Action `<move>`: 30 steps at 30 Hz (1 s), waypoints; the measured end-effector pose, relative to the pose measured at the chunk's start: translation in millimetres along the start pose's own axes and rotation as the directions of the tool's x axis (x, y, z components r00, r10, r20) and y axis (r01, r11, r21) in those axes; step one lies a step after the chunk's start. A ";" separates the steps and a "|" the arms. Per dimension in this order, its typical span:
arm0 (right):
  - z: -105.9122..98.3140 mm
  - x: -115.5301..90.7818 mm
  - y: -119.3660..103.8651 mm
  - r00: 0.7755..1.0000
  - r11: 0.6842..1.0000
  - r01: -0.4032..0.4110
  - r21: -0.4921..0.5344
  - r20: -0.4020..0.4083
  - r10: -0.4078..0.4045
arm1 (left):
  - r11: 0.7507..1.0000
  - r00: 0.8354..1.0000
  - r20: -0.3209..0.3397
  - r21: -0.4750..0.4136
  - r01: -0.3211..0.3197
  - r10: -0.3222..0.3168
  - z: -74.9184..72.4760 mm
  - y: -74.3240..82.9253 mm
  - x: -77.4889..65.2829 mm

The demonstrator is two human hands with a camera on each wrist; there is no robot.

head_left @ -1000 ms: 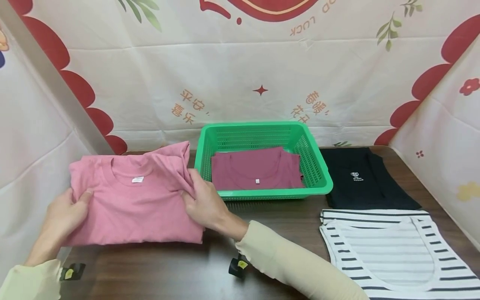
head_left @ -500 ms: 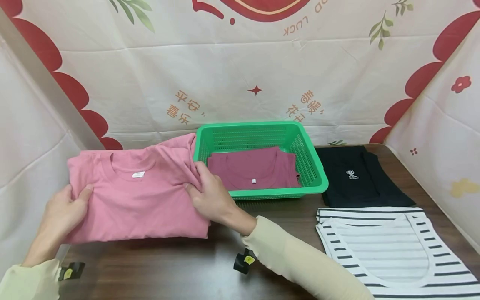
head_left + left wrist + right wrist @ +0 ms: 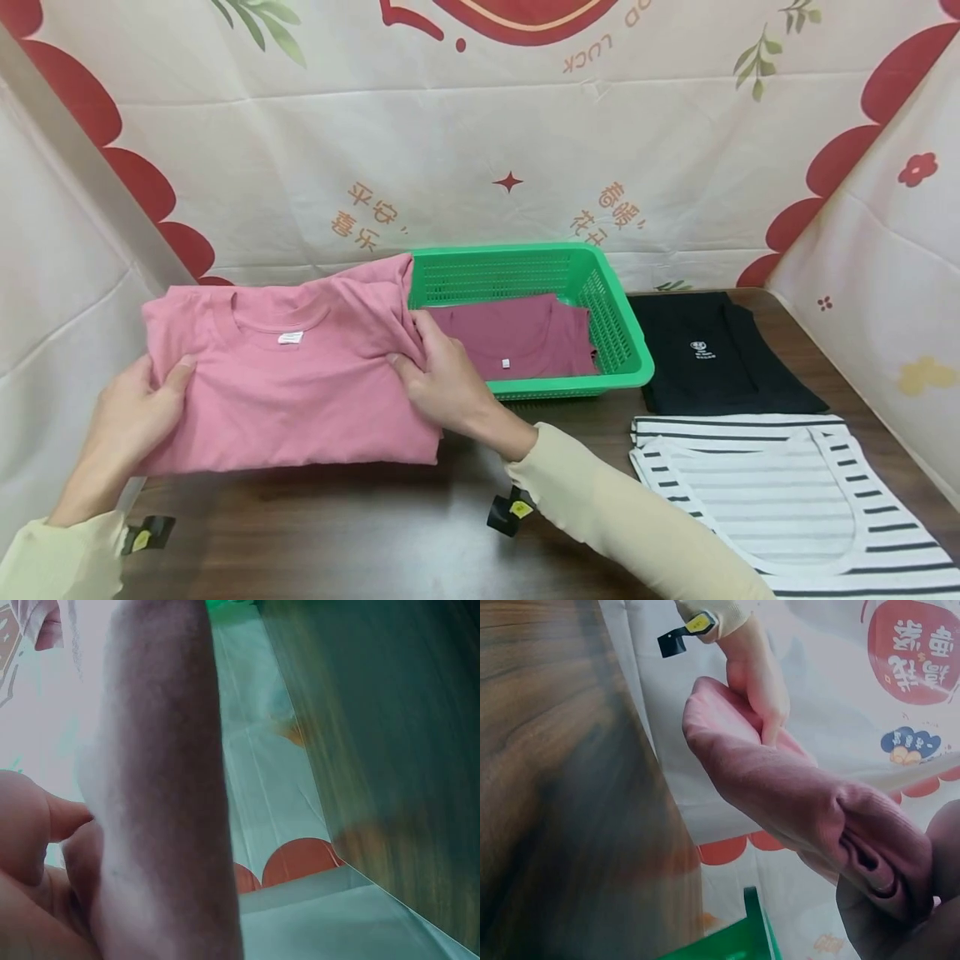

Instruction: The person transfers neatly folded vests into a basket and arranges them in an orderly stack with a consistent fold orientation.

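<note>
A folded pink T-shirt (image 3: 292, 392) hangs between my two hands, raised off the table, as the right wrist view shows. My left hand (image 3: 138, 421) grips its left edge, thumb on the front. With thumb and fingers, my right hand (image 3: 453, 379) pinches the right side, and the cloth wrinkles there. A white label (image 3: 290, 337) shows at the collar. In the head view the shirt's right top corner overlaps the left end of a green basket (image 3: 573, 387). A folded mauve top (image 3: 517, 333) lies in that basket, partly hidden by my right hand.
Right of the basket lies a folded black garment (image 3: 720, 358). Nearer to me is a white top with dark stripes (image 3: 772, 500). All stand on a brown wooden table (image 3: 322, 533), with printed cloth (image 3: 450, 133) behind and at the sides.
Both hands still grip the pink T-shirt. It has moved right and a little up in the head view, and its corner now covers the basket's left end. The head view has shifted slightly.
</note>
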State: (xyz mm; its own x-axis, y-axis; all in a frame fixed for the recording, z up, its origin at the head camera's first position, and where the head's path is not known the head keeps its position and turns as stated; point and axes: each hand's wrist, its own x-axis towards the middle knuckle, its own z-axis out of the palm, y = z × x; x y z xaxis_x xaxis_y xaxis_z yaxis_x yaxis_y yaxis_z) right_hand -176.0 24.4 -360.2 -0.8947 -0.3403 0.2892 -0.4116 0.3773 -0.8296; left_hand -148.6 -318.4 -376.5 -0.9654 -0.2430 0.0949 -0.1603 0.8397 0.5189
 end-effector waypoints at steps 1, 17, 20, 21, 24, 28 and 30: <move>-1.7 0.0 0.1 1.000 1.000 -0.002 -0.001 -0.004 0.002 | 1.000 1.000 -0.003 -0.005 -0.009 0.009 -0.2 1.8 -0.1; -28.7 2.7 4.6 0.998 0.999 -0.027 -0.034 -0.048 0.026 | 0.996 0.995 -0.030 -0.014 -0.091 0.090 2.9 27.5 0.0; -34.7 3.6 6.0 0.998 0.998 -0.029 -0.051 -0.059 0.026 | 0.994 0.994 -0.026 -0.015 -0.104 0.104 4.4 31.6 0.3; -36.7 3.9 6.6 0.998 0.998 -0.031 -0.059 -0.065 0.027 | 0.994 0.994 -0.021 -0.016 -0.108 0.108 5.1 32.8 0.7; -41.2 4.5 8.0 0.996 0.997 -0.041 -0.068 -0.077 0.036 | 0.993 0.993 -0.019 -0.017 -0.118 0.117 7.0 35.2 1.7; -47.0 4.5 9.1 0.996 0.997 -0.044 -0.069 -0.081 0.039 | 0.991 0.991 -0.027 -0.028 -0.133 0.132 7.5 40.0 2.0; -50.4 4.1 9.1 0.996 0.996 -0.045 -0.071 -0.081 0.040 | 0.989 0.989 -0.035 -0.037 -0.144 0.143 7.2 43.5 1.7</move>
State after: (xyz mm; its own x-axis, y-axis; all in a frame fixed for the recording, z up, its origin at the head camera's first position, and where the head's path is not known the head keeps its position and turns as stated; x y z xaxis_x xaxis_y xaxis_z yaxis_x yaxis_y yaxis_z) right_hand -192.1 69.9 -342.5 -0.9214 -0.2545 0.2938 -0.3819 0.4527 -0.8058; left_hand -158.7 -278.8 -359.9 -0.9706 -0.1376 0.1975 -0.0122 0.8475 0.5306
